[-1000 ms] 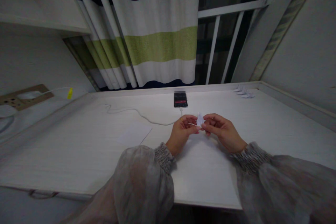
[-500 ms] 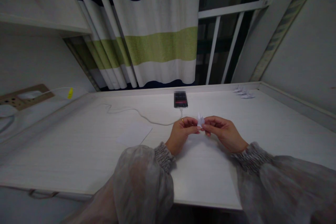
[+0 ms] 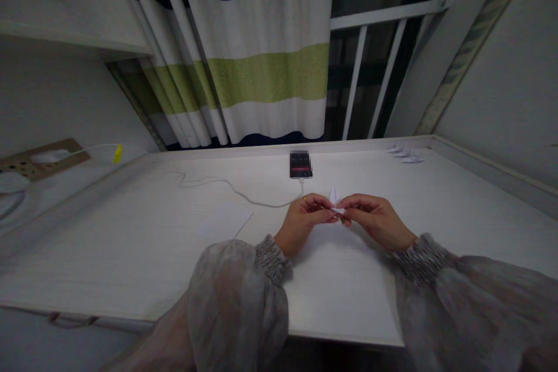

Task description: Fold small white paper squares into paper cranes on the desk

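Note:
A small folded white paper figure (image 3: 335, 200) is held just above the white desk (image 3: 131, 250), near its middle. My left hand (image 3: 305, 220), with a ring on one finger, pinches the figure from the left. My right hand (image 3: 375, 221) pinches it from the right. The fingertips of both hands meet at the paper, and only its pointed top shows above them. Loose grey sleeves cover both forearms.
A phone (image 3: 300, 164) lies behind my hands, its white cable (image 3: 226, 186) running left toward a wall socket (image 3: 39, 164). A flat paper sheet (image 3: 222, 222) lies to the left. Several small folded paper pieces (image 3: 405, 154) sit at the far right corner. A striped curtain (image 3: 261, 70) hangs behind.
Both hands have kept their pinch on the paper figure and shifted very slightly; the figure now sits a little lower between the fingertips.

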`<move>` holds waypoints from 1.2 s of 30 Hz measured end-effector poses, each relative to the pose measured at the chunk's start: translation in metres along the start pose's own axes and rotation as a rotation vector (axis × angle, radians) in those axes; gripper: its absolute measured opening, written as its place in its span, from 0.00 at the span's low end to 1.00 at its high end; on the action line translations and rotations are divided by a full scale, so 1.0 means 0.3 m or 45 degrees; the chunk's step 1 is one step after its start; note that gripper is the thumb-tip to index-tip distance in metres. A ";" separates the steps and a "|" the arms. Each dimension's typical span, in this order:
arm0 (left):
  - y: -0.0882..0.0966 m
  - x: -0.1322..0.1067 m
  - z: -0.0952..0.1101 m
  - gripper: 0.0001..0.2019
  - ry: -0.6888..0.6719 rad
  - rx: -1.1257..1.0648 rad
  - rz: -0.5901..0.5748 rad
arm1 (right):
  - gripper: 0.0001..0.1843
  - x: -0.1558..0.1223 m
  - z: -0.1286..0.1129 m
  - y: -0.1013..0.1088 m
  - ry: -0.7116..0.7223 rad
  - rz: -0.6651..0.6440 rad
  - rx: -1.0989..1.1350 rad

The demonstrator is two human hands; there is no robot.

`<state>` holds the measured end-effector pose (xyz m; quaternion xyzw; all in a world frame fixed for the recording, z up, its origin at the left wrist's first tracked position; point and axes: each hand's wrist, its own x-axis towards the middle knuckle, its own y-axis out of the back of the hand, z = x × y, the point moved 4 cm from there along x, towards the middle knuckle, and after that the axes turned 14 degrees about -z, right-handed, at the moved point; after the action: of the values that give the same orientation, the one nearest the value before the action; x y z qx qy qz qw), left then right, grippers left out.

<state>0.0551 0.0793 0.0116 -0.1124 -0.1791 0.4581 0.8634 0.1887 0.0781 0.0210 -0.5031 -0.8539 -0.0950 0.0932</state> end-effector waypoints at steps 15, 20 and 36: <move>0.004 -0.002 0.010 0.05 -0.064 0.083 -0.038 | 0.05 -0.008 -0.030 -0.010 0.076 0.001 -0.208; 0.008 0.004 0.009 0.12 -0.101 0.186 0.042 | 0.08 -0.005 -0.034 -0.017 0.053 0.025 -0.210; 0.007 0.002 0.020 0.14 -0.156 0.131 0.106 | 0.13 0.003 0.002 -0.005 -0.117 0.063 0.069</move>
<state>0.0514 0.0811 0.0163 -0.0469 -0.2031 0.5082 0.8356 0.1870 0.0783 0.0204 -0.5254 -0.8467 -0.0463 0.0699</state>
